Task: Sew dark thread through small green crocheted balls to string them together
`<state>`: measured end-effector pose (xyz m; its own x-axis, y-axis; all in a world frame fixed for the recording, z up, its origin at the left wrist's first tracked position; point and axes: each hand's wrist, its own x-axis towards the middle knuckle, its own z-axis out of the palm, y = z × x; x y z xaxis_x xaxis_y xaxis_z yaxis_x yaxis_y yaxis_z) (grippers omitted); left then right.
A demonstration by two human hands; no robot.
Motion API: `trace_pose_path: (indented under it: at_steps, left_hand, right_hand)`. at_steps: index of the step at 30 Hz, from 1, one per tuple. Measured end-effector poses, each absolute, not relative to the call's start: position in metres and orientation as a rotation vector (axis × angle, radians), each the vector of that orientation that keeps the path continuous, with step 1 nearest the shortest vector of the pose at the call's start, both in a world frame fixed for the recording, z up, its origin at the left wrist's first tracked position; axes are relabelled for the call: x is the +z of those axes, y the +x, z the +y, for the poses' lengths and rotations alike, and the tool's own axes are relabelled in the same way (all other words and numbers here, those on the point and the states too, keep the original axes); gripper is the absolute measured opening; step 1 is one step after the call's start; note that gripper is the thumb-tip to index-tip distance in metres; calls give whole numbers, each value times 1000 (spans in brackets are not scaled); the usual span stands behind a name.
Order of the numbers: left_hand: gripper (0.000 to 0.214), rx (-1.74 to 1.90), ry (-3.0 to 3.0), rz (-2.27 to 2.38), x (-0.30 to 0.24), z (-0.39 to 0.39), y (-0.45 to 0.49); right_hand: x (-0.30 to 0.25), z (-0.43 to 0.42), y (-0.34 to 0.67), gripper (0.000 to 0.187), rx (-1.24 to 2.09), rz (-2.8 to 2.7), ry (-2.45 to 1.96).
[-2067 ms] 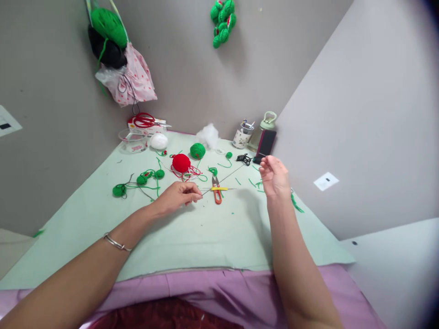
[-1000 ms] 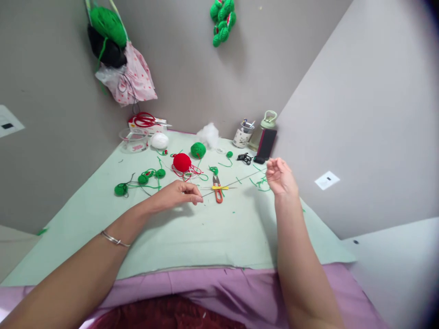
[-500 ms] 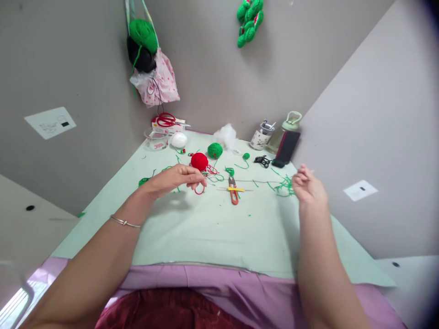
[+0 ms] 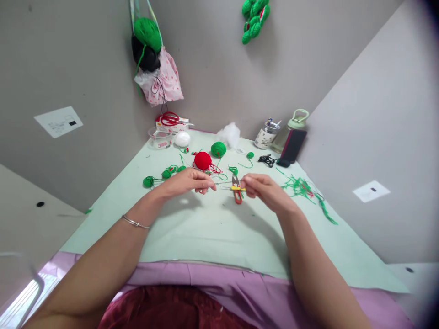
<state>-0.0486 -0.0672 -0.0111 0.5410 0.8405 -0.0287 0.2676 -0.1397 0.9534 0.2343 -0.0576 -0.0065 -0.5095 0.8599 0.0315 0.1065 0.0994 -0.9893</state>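
Note:
My left hand (image 4: 197,180) is closed in a pinch just in front of the red yarn ball (image 4: 202,161). From its fingertips a thin dark thread (image 4: 224,183) runs across to my right hand (image 4: 259,187), whose thumb and fingers are pinched together. Whatever else either hand may hold is too small to make out. Beneath the thread lie orange-handled thread snips (image 4: 238,196), with a yellow-handled crochet hook (image 4: 236,188) across them; the right fingertips overlap the hook's end in view. A small green yarn piece (image 4: 233,171) lies just beyond the snips' tips.
Green yarn scraps (image 4: 298,186) lie to the right. Behind are a green yarn ball (image 4: 218,149), white stuffing (image 4: 229,135), a white ball (image 4: 182,139), a plastic tub (image 4: 160,138), red scissors (image 4: 170,119), a pen cup (image 4: 266,135), a phone (image 4: 294,145) and a bottle (image 4: 283,137).
My right hand has come in from the far right, beside the yarn scraps, to the snips near my left hand. The span of thread between the hands is shorter. My left hand stays pinched.

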Motion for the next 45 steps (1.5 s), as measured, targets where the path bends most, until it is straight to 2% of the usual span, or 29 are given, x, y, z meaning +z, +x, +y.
trace_pose_path:
  at_steps: [9,17,23,25,29,31,33,37,45]
  left_hand:
    - [34,600,1687,995,-10,-55,-83]
    - [26,543,1671,1019,-13,-49,-100]
    - [31,611,1661,1041,-16,-52,-86]
    - [32,595,1660,1021,-18,-55,-72]
    - [33,582,1665,955,-22,-63,-46]
    - [34,598,1660,938,-24,-65,-39]
    - [34,586,1654,927,-26,-65,-37]
    - [35,506,1664,904,-32,-64,-37]
    - [35,517,1593,852,-41,-66,-31]
  right_hand:
    - [4,-25,307,26,1061,-1097,-1063]
    - [-9,-11,357,36,556,-968,-1235]
    - [-11,-16,346,18,311,-1163,-1437]
    - [-11,-25,310,10,351,-1293,-1431]
    - [-13,-59,222,39,981,-1767,-1194]
    - [-13,-73,194,46,1257,-1908,-1066]
    - [-12,-79,186,50,1394,-2007,-1000]
    - [-3,-69,214,47,1349,-2140,-1097]
    - [-2,-40,272,36,783,-1941,-1499]
